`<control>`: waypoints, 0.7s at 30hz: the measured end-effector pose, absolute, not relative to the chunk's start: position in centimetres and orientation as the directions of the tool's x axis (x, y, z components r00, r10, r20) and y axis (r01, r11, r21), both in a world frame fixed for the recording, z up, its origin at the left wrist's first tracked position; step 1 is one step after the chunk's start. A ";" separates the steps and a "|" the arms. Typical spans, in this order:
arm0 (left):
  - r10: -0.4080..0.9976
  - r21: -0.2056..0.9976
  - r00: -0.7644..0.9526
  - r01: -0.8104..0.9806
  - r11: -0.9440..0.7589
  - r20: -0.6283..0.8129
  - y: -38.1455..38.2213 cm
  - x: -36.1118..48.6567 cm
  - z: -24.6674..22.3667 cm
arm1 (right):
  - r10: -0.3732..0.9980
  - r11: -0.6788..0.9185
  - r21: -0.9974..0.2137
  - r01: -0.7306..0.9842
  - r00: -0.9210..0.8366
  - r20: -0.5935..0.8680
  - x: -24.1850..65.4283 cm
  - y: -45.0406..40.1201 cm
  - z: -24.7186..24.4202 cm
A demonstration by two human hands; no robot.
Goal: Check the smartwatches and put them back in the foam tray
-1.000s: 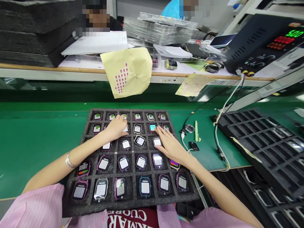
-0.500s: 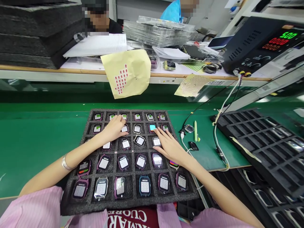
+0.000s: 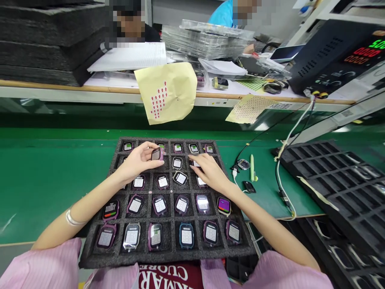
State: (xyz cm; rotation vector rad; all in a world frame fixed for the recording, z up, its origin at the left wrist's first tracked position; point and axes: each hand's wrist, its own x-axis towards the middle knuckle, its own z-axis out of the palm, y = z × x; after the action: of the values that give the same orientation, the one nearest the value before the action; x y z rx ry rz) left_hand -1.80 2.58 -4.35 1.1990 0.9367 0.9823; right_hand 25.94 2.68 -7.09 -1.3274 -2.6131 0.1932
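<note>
A black foam tray (image 3: 167, 259) holds rows of square watches, most with lit screens. Between the thumb and fingers of my left hand (image 3: 140, 159) is a purple-cased watch (image 3: 156, 154), raised above the second row and tilted. My right hand (image 3: 210, 170) is over the right part of that row, its thumb and fingertips at a watch (image 3: 195, 163) whose lower part is partly covered. A silver-cased watch (image 3: 180, 178) lies askew across a divider in the middle. Near the right edge one watch (image 3: 224, 205) shows a purple screen.
Right of the tray lie a green pen (image 3: 252, 167), a small black device (image 3: 249, 186) and cables (image 3: 281, 176). More foam trays (image 3: 325, 176) stand further right. Behind is a shelf with a power supply (image 3: 333, 60), papers and stacked foam. Two people are beyond it.
My left hand has lifted a purple-cased watch out of the second row. My right fingers have curled in around a watch in that row. The whole view has shifted slightly.
</note>
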 end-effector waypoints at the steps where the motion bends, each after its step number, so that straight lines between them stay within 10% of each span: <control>1: 0.946 0.982 0.315 -0.142 0.128 -0.077 2.3 -1.6 -4.1 | 0.800 0.599 -0.202 0.775 -0.592 0.103 25.2 3.5 -7.1; 12: 0.948 0.946 0.309 -0.280 0.162 -0.071 -0.3 -0.8 -2.7 | 0.811 0.575 -0.271 0.772 -0.581 0.068 21.2 7.1 -7.9; 17: 0.936 0.863 0.343 -0.446 0.238 -0.080 -1.0 -0.5 -1.7 | 0.850 0.517 -0.467 0.718 -0.495 0.180 22.7 6.0 -7.4; 21: 0.934 0.876 0.356 -0.454 0.165 0.009 -1.2 -0.7 -1.6 | 0.918 0.266 -0.888 0.375 -0.379 0.116 23.0 4.0 -5.7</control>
State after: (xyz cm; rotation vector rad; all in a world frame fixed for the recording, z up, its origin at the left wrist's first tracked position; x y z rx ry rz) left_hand -0.68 -1.21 -1.56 0.9350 0.6339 1.0891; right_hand 23.02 3.98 -5.67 -1.1681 -1.8883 1.0668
